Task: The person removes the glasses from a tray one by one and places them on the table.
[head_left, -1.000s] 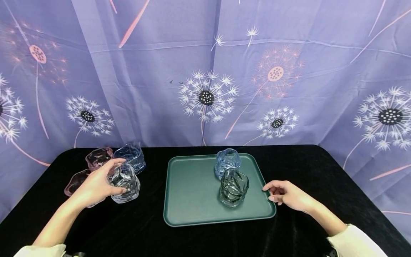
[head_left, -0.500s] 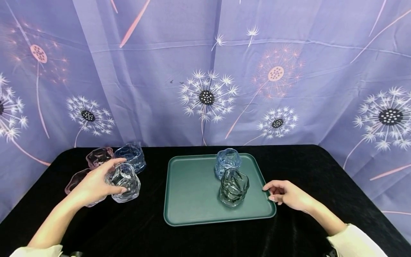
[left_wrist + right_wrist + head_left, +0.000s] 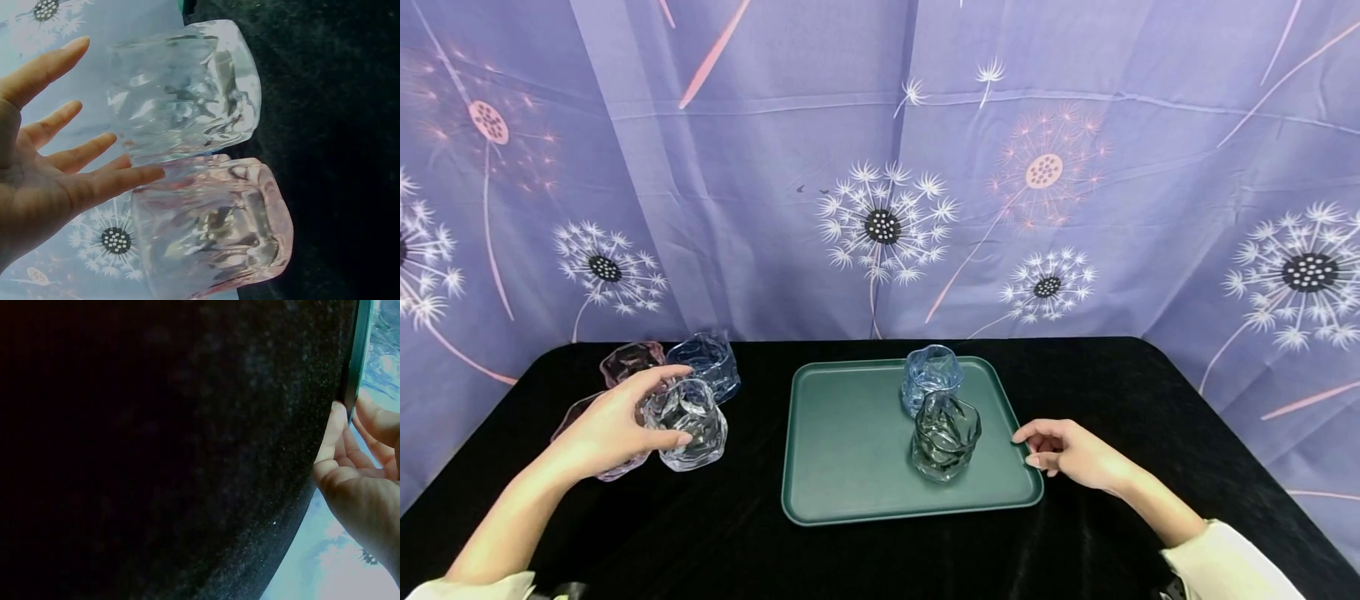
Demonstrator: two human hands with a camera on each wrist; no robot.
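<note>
My left hand is around the near side of a clear wavy glass, thumb and fingers spread. In the left wrist view its fingers stand apart from the clear glass, beside the rim. Just below that, a pink glass overlaps the little finger. On the right, my right hand pinches the right edge of a green tray between thumb and fingers. A pale blue glass and a smoky grey-green glass stand upright on the tray's right half.
Behind the left hand are a blue glass and a second pink glass. The table has a black velvety cloth. A lilac dandelion-print curtain hangs along its back edge.
The left hand has loosened and drawn back slightly to the left from the clear glass, which stays in place. The right hand and the tray hold still.
</note>
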